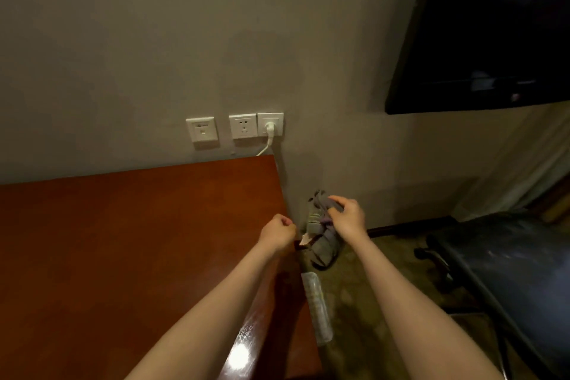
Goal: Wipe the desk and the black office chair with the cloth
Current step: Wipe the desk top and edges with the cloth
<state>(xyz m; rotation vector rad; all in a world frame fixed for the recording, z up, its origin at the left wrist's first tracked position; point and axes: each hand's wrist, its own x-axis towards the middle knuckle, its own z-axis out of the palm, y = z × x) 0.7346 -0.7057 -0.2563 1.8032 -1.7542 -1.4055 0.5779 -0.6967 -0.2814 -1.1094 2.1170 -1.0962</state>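
A reddish-brown wooden desk (129,241) fills the left half of the view, its right edge running down the middle. My right hand (348,216) is shut on a grey cloth (322,236) that hangs bunched in the air just past the desk's right edge. My left hand (279,230) is a closed fist over the desk's right edge, a short way left of the cloth; whether it pinches a corner of the cloth is hidden. The black office chair (505,259) stands at the right, its seat facing me.
Three white wall sockets (234,128) sit above the desk, one with a white plug and cable. A dark television (487,28) hangs at the upper right. A clear plastic bottle (317,305) lies on the carpet beside the desk. A curtain hangs at the far right.
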